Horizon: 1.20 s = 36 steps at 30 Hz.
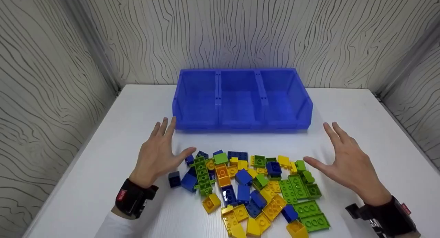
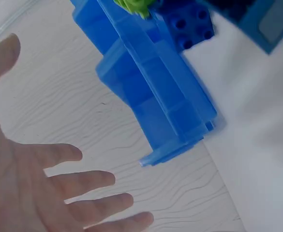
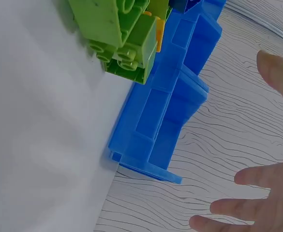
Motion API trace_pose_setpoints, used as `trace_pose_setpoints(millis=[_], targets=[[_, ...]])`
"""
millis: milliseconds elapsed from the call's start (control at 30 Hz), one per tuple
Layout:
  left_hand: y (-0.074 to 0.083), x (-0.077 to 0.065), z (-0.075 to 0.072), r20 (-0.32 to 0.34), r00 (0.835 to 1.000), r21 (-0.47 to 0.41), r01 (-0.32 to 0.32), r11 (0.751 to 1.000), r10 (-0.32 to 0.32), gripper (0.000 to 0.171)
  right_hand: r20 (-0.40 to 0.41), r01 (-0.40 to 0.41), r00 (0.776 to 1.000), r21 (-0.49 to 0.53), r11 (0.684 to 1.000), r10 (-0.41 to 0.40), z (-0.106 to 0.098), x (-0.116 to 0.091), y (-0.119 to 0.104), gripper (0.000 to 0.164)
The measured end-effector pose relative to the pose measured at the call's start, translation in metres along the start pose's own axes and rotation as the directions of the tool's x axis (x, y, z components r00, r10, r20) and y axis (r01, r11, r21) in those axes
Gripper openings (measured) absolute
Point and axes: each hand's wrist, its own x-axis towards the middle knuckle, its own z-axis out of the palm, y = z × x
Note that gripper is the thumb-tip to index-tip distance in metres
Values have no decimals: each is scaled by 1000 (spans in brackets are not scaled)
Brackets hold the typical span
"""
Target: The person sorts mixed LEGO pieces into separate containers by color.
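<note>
Both hands hover with fingers spread and nothing held, one on each side of a loose pile of toy building bricks. My left hand (image 1: 156,159) is at the pile's left, its thumb near a green brick strip (image 1: 202,174). On the other side, my right hand (image 1: 350,164) has its thumb pointing toward the green bricks (image 1: 298,186) at the pile's right edge. Blue bricks (image 1: 243,177) and yellow bricks (image 1: 274,207) lie mixed through the middle and front. In the left wrist view, the left palm (image 2: 15,193) shows bare; in the right wrist view, the right fingers (image 3: 243,209) are extended.
Behind the pile stands a blue bin (image 1: 240,126) with three side-by-side compartments, their insides showing bare blue plastic. Everything rests on a white table (image 1: 113,134). Wood-grain patterned panels (image 1: 233,31) rise at the back and both sides.
</note>
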Motion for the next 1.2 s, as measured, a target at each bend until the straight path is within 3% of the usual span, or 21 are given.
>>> trace_pose_setpoints(millis=[167, 300, 433, 600, 733, 833, 967, 1067, 1200], targets=[[-17, 23, 7, -158, 986, -12, -51, 999, 49, 82, -55, -26, 998, 92, 995, 31, 5, 25, 11, 86], [-29, 45, 11, -211, 977, -101, -31, 994, 9, 65, -17, -80, 996, 156, 984, 83, 8, 48, 21, 73], [-36, 66, 12, -149, 985, -228, 57, 972, -92, 56, 88, -178, 983, 228, 957, 162, 12, 72, 31, 70], [-41, 89, 12, -30, 976, -360, 192, 913, -217, 51, 189, -271, 957, 307, 912, 221, 15, 101, 36, 70], [-44, 101, 15, 54, 956, -436, 281, 855, -287, 49, 260, -346, 931, 413, 843, 255, 19, 118, 38, 66], [-45, 107, 21, 93, 949, -466, 310, 829, -302, 47, 308, -402, 910, 484, 778, 278, 24, 125, 39, 60], [-45, 114, 27, 113, 946, -483, 319, 815, -303, 43, 324, -427, 900, 515, 743, 292, 29, 130, 42, 51], [-44, 117, 30, 115, 946, -479, 320, 817, -303, 39, 332, -424, 900, 515, 745, 283, 30, 131, 44, 47], [-44, 118, 30, 108, 954, -460, 296, 837, -279, 35, 356, -419, 898, 512, 750, 258, 30, 130, 47, 47]])
